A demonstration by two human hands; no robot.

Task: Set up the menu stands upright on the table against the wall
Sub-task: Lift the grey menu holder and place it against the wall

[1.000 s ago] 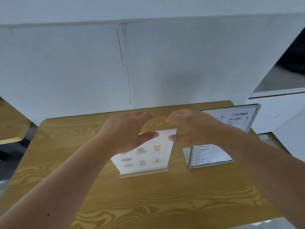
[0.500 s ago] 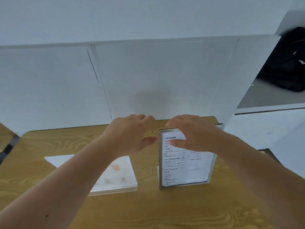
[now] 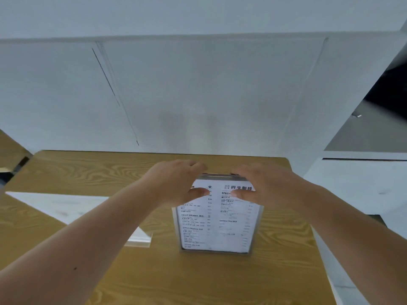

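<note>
A clear acrylic menu stand (image 3: 217, 225) with a printed black-and-white drinks list stands upright on the wooden table (image 3: 220, 280), facing me. My left hand (image 3: 176, 183) grips its top left corner, thumb on the front. My right hand (image 3: 264, 183) grips its top right corner the same way. A second menu stand (image 3: 72, 208) lies flat on the table to the left, partly hidden under my left forearm, its clear base (image 3: 141, 238) pointing towards me.
A white wall (image 3: 198, 95) rises directly behind the table's far edge. A white counter (image 3: 361, 179) stands to the right, close to the table's right edge. Another wooden surface (image 3: 8, 148) shows at the far left.
Both hands moved from above the flat picture menu to the text menu on the right and took hold of its top. That stand now stands square, facing me; the view shifted right.
</note>
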